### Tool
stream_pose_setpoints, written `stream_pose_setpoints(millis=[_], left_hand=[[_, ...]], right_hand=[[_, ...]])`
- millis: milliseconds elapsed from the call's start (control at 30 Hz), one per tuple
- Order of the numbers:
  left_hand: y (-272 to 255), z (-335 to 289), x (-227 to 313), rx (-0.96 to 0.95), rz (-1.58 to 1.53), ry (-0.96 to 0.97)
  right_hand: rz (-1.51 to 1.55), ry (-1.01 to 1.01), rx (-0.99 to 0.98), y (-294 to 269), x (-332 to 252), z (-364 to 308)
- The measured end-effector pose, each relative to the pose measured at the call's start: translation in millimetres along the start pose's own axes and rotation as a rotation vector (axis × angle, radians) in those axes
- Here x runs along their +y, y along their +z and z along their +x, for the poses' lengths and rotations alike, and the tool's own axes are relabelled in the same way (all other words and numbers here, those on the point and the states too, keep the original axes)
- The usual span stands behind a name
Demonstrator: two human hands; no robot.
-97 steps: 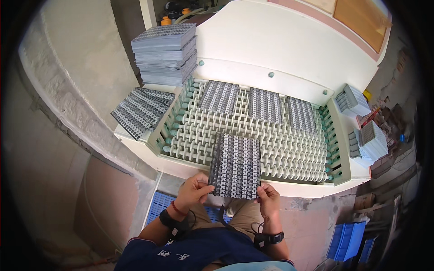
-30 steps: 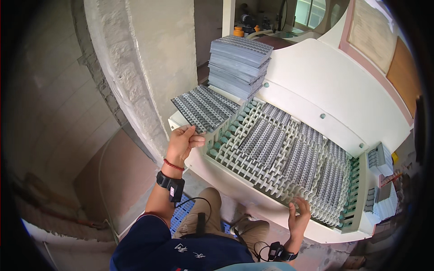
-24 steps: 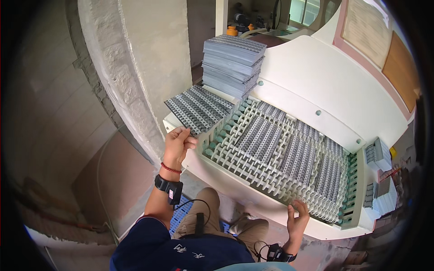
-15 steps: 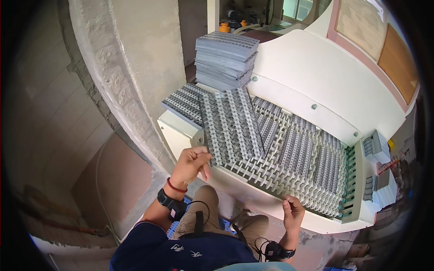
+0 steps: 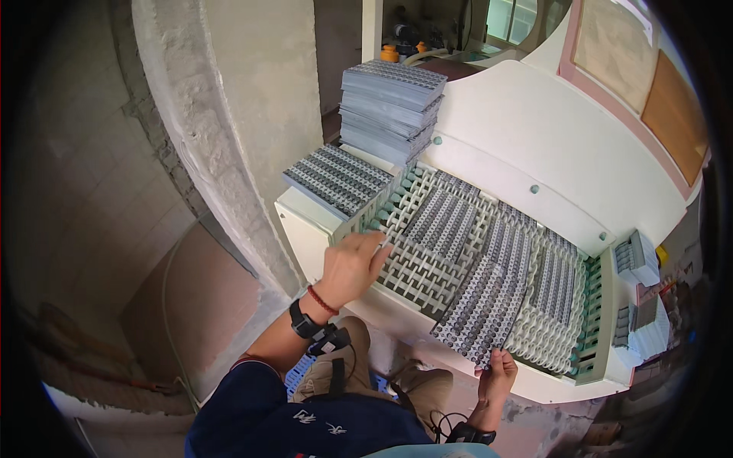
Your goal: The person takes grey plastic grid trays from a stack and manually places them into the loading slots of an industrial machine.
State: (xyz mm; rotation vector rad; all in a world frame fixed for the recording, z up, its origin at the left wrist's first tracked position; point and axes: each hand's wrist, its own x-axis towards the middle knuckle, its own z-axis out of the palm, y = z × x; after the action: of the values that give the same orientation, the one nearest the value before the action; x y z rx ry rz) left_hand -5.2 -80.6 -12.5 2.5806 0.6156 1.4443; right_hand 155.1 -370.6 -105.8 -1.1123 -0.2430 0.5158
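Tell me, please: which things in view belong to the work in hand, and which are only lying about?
In the work, it seems:
Patterned panel, its near edge in the right hand
Roller bed, near the left hand
Low stack and tall stack of similar panels

Apparently just lying about:
Orange object at the back
Yellow object, far right

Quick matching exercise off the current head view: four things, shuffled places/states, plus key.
1. Tall stack of thin grey patterned panels
2. Bare left hand
3. Grey-and-white patterned rectangular panel nearest the person
4. Red beaded bracelet

A. Around the left wrist
B. Pinched near its closest corner by the right hand
C. Standing left of the curved white hood
D. Holding no panel, near the left side of the white roller bed

Pairs: 1-C; 2-D; 3-B; 4-A
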Motion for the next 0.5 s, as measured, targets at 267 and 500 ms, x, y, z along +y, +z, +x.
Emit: stream_pose_setpoints(millis=[267,500], left_hand=[[-12.7,31.6,-66.3,-0.103,0.280,-0.105],[-41.1,12.9,-109.2,0.022,0.307,-0.051]], right_hand=[[-0.005,-0.013,0.038,-7.9,0.8,-3.5],[-0.075,-0.040,0.053,-7.7,-1.5,-4.1]])
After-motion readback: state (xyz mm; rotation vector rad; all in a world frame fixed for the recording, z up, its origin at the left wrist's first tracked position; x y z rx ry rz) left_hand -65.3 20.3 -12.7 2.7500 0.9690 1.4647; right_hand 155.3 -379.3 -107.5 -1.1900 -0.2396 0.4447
